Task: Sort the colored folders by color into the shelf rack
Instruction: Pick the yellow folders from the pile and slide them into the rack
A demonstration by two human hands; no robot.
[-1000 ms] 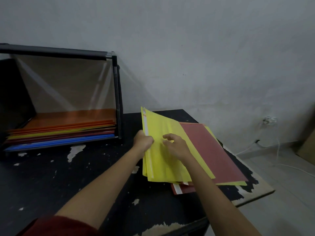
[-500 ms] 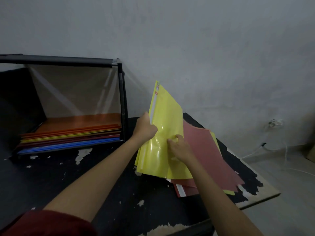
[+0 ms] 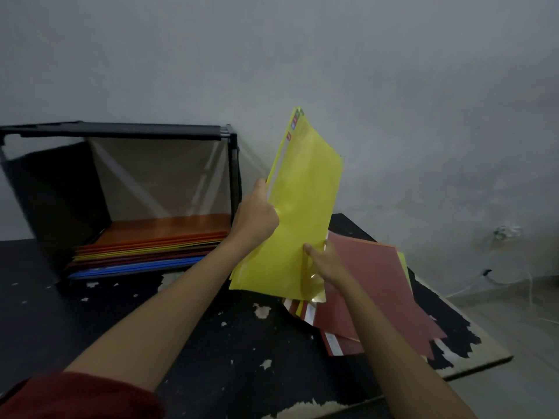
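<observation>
2 hands on 1 yellow folder [image 3: 302, 207], possibly a thin bundle; stepped lower edges hint at more than 1, cannot confirm. Left hand [image 3: 257, 213] grips the spine edge about midway, fingers curled round it. Right hand [image 3: 325, 264] pinches the lower right corner, thumb on the front face. Folder stands near upright, tilted, clear of the table [image 3: 187, 343]. Red folders [image 3: 372, 285] lie in a loose pile just below and right of the right hand. Shelf rack [image 3: 121, 135] sits close to the left of the left hand, with orange, yellow, dark red and blue layers [image 3: 145, 252] stacked inside. Risks, as judged: glossy, floppy plastic bows under a corner pinch and could slip or fan apart. Leading edge could catch the rack's near post, or ride onto the wrong colour, since the layers lie tight together. A dragged lower edge could scatter the red pile.
</observation>
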